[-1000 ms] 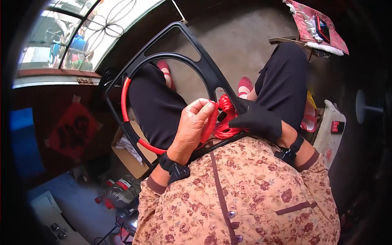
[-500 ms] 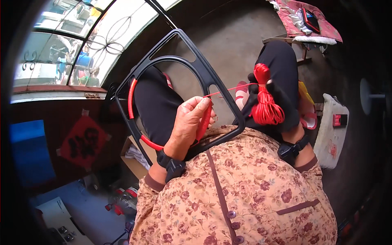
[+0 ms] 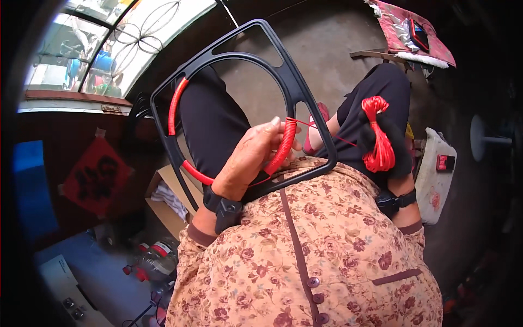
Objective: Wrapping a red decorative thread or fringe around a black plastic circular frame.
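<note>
Head view: black frame (image 3: pixel 287 76) lies across the thighs, its lower edge against the floral shirt (image 3: pixel 327 229); bare left hand (image 3: pixel 250 155) curled round the frame's inner ring at the red winding (image 3: pixel 287 141), just inside the right edge, near the lower right corner; gloved right hand (image 3: pixel 400 147) grips a hank (image 3: pixel 379 136) of red cord beyond that edge, exact finger placement lost in dark glove. A thin strand (image 3: pixel 310 126) joins winding to hank; whether it crosses over or under the frame's right edge, cannot tell. Handling, my judgement: pin the last turn with the left thumb, hold steady tension from the right, lay each turn snug beside its neighbour, and keep the hank tied so only a short length runs free. Materials: frame looks like smooth moulded plastic, corners rounded; winding ribbed, close-set turns, faintly glossy; hank looped, pinched narrow below its upper loops; two more red-covered stretches on the ring's left side, texture unresolved.
</note>
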`<state>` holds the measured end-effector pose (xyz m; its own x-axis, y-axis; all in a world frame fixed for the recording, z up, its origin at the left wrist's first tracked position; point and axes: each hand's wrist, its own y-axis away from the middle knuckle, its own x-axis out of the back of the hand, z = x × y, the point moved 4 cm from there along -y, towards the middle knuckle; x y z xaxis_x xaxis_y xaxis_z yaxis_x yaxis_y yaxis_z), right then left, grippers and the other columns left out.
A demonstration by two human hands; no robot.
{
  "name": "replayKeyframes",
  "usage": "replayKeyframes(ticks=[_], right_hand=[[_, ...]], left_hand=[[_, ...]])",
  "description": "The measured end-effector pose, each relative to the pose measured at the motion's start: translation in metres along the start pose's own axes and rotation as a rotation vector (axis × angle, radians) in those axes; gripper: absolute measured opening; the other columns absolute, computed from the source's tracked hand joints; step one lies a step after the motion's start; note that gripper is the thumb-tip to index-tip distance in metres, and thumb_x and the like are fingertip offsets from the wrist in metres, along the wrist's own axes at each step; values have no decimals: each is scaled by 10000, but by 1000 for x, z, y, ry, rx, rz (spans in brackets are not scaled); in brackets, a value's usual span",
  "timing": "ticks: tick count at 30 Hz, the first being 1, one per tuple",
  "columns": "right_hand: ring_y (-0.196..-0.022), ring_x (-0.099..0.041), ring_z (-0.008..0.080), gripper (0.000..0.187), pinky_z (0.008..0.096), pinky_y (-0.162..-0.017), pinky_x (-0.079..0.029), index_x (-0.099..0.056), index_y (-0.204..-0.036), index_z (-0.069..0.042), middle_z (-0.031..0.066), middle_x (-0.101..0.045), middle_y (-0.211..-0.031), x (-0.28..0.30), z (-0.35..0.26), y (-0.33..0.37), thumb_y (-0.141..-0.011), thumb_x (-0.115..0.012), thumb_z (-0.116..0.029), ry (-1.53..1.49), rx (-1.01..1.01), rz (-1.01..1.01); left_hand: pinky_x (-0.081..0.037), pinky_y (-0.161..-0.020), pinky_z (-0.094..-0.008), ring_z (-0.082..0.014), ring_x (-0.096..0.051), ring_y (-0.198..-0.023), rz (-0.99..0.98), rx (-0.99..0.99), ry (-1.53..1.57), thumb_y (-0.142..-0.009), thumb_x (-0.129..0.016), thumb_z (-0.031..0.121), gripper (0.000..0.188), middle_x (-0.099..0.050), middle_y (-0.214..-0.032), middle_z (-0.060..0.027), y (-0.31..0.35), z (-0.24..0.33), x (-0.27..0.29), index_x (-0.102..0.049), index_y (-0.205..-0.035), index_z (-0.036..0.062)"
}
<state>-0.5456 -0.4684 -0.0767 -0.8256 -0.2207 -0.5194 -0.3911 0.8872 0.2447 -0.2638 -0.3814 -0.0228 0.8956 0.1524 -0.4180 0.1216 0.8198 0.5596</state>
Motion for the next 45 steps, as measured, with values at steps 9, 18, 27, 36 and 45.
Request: replayKeyframes(ticks=[9, 18, 27, 36, 45], right_hand=[[-1016, -598, 203, 424, 327, -904, -494, -471, -1322, -12, 105, -587, -1187, -11, 3, -14, -943, -566, -177, 92, 28, -10], [-1063, -582, 212, 417, 323, -932, -479, -473, -1335, -17, 112, -576, -1221, -19, 11, -26, -944, -545, -141, 122, 35, -29], [-1109, -567, 221, 415, 320, -961, -463, -474, -1349, -21, 119, -566, -1255, -11, 9, -26, -946, -524, -105, 131, 82, -6], [-1156, -551, 231, 418, 316, -990, -448, -476, -1363, -26, 126, -556, -1289, 29, -31, -42, -947, -502, -68, 544, 368, 131], [-877, -629, 138, 292, 253, -811, -499, -584, -1143, -19, 9, -647, -969, -114, -23, -88, -873, -675, -79, 810, 354, -47]], left_hand=[[-497, -556, -187, -58, -601, -590, -92, -131, -422, -969, -591, 227, 243, -635, -692, -10, 9, -6, 13, -647, -895, 3], [-538, -668, -200, -79, -652, -681, -169, -106, -48, -954, -610, 171, 239, -680, -811, -47, 16, -8, 22, -647, -1067, -36], [-589, -654, -282, -196, -696, -716, -13, -130, 310, -967, -591, 214, 231, -687, -887, -154, -9, -10, 24, -603, -1053, -1], [-587, -607, -290, -210, -694, -675, 3, -171, 276, -941, -617, 162, 181, -687, -843, -172, -7, -13, 29, -603, -1032, 7], [-578, -604, -268, -178, -686, -662, 19, -159, 150, -939, -626, 180, 185, -689, -804, -143, 2, -3, 19, -625, -982, 0]])
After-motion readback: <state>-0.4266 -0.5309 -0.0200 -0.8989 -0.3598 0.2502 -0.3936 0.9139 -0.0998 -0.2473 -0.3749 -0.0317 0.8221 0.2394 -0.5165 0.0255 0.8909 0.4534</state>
